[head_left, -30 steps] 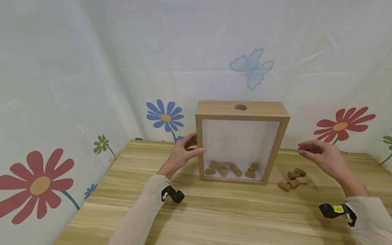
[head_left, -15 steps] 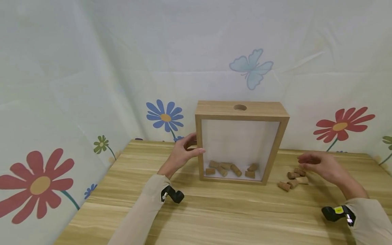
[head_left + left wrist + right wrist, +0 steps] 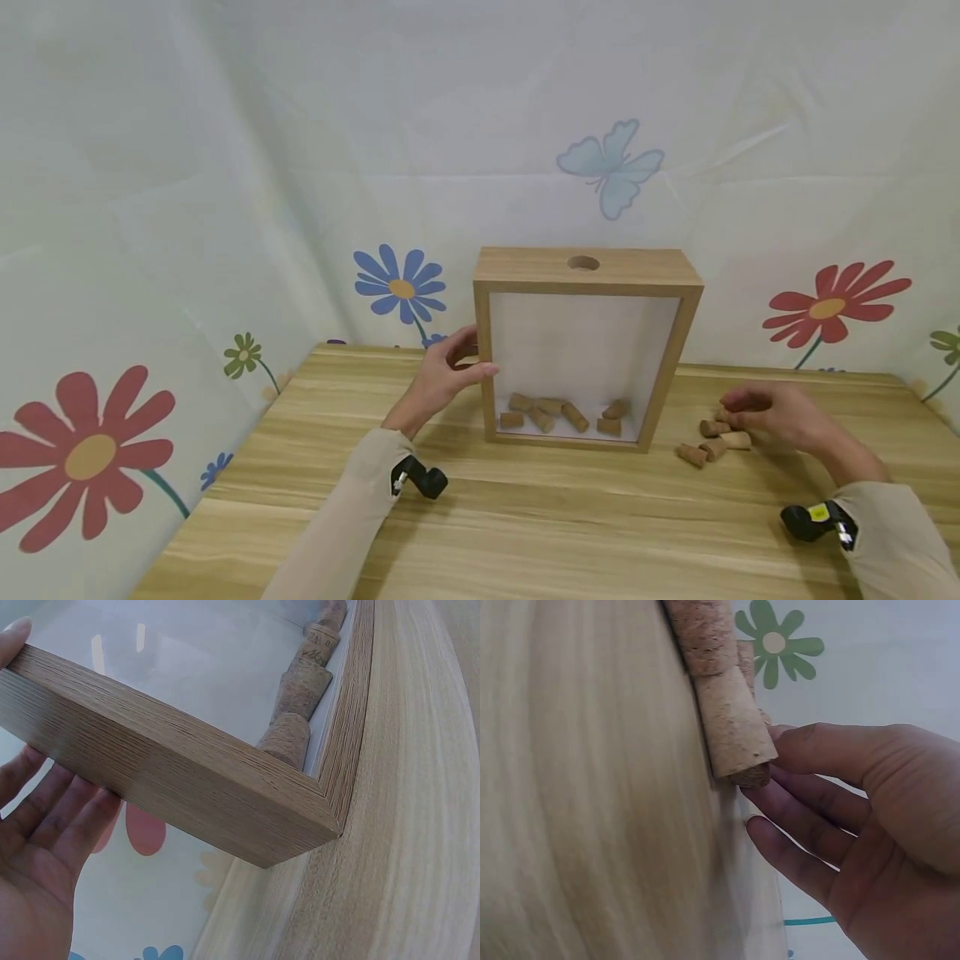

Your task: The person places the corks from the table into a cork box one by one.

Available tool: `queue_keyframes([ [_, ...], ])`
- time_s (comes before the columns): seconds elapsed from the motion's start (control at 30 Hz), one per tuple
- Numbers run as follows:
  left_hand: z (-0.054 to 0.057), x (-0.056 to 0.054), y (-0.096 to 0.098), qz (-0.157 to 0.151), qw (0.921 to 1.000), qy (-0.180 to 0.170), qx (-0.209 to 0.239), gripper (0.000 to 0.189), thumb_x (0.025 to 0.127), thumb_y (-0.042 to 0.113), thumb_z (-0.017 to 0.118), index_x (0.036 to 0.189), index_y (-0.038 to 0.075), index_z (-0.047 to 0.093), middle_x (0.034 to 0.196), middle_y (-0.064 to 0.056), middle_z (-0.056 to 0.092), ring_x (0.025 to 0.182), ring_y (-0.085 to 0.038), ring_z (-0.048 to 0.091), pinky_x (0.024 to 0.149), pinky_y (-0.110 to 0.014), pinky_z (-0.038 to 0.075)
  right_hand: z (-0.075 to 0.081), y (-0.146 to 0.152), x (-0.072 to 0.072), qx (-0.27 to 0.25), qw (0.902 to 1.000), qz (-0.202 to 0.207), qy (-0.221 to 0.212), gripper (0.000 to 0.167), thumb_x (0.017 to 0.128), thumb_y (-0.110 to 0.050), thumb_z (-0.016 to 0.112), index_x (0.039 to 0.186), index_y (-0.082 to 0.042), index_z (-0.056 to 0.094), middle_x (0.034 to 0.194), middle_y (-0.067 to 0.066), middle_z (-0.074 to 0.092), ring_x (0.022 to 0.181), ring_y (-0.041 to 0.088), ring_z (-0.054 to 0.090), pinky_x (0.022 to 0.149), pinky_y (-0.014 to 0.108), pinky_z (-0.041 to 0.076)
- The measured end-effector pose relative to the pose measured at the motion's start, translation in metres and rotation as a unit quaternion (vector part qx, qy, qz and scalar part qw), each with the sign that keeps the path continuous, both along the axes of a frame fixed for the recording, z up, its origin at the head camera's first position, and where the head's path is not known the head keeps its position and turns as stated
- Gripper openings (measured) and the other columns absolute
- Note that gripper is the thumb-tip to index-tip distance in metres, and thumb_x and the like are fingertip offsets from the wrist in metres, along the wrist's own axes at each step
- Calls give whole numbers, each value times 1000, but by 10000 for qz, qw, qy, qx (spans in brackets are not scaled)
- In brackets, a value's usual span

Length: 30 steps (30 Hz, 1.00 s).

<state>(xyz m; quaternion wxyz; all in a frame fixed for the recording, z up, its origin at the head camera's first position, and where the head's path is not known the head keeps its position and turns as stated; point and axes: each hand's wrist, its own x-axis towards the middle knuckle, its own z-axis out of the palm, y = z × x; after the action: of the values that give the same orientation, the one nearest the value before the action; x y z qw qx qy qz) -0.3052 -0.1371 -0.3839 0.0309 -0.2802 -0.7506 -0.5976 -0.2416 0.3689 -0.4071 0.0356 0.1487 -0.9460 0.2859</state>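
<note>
Before a flower-printed sheet (image 3: pixel 487 150), on a wood-grain bench (image 3: pixel 570 517), fingers of the left hand (image 3: pixel 437 377) grip an upright shadow box (image 3: pixel 525 268); those of the right hand (image 3: pixel 787 419) pinch a cork (image 3: pixel 722 413).

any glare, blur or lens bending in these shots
Left wrist: two pale glare streaks on the clear panel of the box, tabletop edge bowed at right; right wrist: tabletop grain smeared, near corks clearer; head: fairly even light, soft shadow beside the left sleeve.
</note>
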Motion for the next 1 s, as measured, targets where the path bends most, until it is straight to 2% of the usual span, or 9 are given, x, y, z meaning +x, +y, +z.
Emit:
queue_keyframes([
  [0.13, 2, 0, 0, 13, 10000, 26, -14, 71, 94, 19, 81, 156, 4, 50, 135, -17, 65, 125, -31, 61, 101, -40, 56, -1, -3, -1, 84, 9999, -41, 104, 21, 97, -1, 74, 117, 8, 73, 106, 15, 75, 98, 30, 68, 77, 25, 54],
  [0.3, 2, 0, 0, 37, 10000, 13, -56, 72, 94, 18, 81, 157, 4, 50, 136, -16, 65, 126, -31, 61, 101, -40, 56, -3, -6, -4, 36, 9998, -24, 174, 20, 97, 0, 74, 115, 9, 73, 103, 14, 74, 94, 28, 68, 74, 26, 54],
  [0.57, 2, 1, 0, -33, 10000, 56, 36, 73, 94, 22, 82, 156, 3, 50, 136, -17, 65, 126, -31, 61, 102, -39, 55, 1, -6, -2, -63, 9997, -202, 101, 28, 101, -6, 71, 122, 12, 69, 107, 18, 73, 97, 30, 67, 74, 25, 54],
  [0.8, 2, 2, 0, 12, 10000, 24, -17, 70, 94, 16, 80, 156, 4, 50, 137, -17, 65, 127, -31, 60, 104, -42, 54, 8, -6, -1, -348, 9987, -362, 113, 31, 102, -11, 72, 124, 11, 69, 110, 19, 74, 95, 18, 65, 74, 21, 54],
  [0.9, 1, 1, 0, 0, 10000, -13, 2, 71, 94, 18, 81, 156, 4, 50, 137, -17, 65, 127, -31, 60, 103, -41, 55, 12, -8, 0, -439, 9980, -413, 193, 31, 103, -12, 71, 125, 10, 68, 110, 20, 74, 96, 18, 66, 73, 19, 53],
  [1.0, 0, 0, 1, -21, 10000, -28, 13, 72, 94, 21, 82, 156, 4, 50, 137, -16, 65, 127, -31, 61, 102, -40, 56, 16, -10, 2, -551, 9970, -441, 314, 30, 103, -11, 71, 125, 10, 67, 109, 20, 75, 93, 9, 66, 73, 18, 54],
])
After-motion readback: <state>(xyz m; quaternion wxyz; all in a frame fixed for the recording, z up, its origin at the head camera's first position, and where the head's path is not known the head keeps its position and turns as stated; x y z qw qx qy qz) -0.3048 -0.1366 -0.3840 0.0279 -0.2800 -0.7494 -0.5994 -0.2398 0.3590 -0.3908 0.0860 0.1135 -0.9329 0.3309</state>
